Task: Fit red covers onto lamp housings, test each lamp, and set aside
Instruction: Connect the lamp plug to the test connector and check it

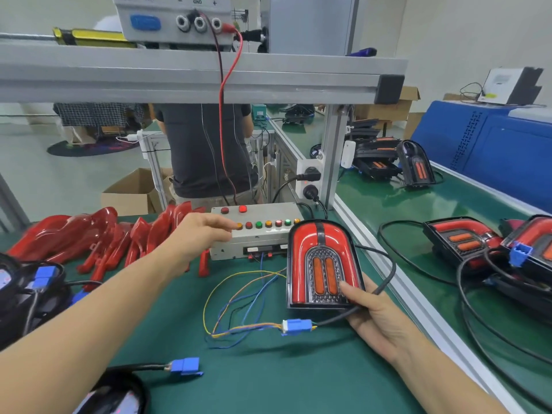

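Observation:
My right hand (pixel 373 312) grips the lower right corner of a covered lamp (pixel 321 264), held tilted upright on the green mat, thumb on its face. The lamp's cable runs to a blue connector (pixel 297 327) joined to coloured wires from the test box (pixel 257 231). My left hand (pixel 206 231) reaches to the box, a fingertip at the leftmost orange button (pixel 239 225) in the button row. A heap of loose red covers (pixel 98 237) lies at the left. Black housings with blue plugs (pixel 27 291) sit at the far left edge.
Finished lamps (pixel 466 240) with trailing black cables lie on the conveyor belt to the right, more (pixel 415 165) farther back. An aluminium rail (pixel 397 282) divides mat from belt. Another blue plug (pixel 185 366) lies near the front. A person stands behind the bench. A shelf beam crosses overhead.

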{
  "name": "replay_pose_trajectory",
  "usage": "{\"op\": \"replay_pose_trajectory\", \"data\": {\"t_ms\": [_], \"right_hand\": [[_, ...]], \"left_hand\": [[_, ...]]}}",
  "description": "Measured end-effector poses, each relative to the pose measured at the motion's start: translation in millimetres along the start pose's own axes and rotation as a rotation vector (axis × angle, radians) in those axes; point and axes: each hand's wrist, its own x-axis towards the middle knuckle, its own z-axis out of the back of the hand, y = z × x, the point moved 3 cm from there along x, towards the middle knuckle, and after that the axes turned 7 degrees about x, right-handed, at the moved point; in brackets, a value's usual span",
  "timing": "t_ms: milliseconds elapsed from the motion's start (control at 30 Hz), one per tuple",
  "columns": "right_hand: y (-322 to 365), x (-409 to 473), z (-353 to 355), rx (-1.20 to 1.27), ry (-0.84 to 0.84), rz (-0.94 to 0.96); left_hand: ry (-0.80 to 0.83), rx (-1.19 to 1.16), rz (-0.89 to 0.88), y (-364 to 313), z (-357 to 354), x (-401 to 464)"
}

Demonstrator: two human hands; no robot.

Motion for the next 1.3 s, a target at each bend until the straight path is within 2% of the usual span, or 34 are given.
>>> {"op": "replay_pose_trajectory", "data": {"t_ms": [167, 300, 533, 667, 933, 1300], "right_hand": [[0.3, 1.0, 1.7, -0.002, 0.012, -0.001], [-2.4, 1.9, 1.5, -0.041, -0.011, 0.012], [-6.6, 2.9, 1.9, -0.039, -0.083, 0.074], [-6.2, 2.4, 3.1, -0.060, -0.134, 0.110], [-6.6, 1.6, 4.0, -0.096, -0.155, 0.064], [-6.9, 1.2, 12.2, 0.014, -0.177, 0.050]], "left_hand": [[-0.248, 0.400, -0.027, 12.4, 5.0, 6.2], [-0.219, 0.703, -0.059, 25.7, 6.0, 12.9], [-0.201, 1.027, -0.125, 29.4, -6.6, 14.6], [-0.243, 1.123, -0.159, 31.2, -9.5, 14.2], [-0.289, 1.246, -0.198, 24.8, -13.9, 15.8], [-0.332, 1.266, -0.175, 23.5, -18.2, 11.2]]}}
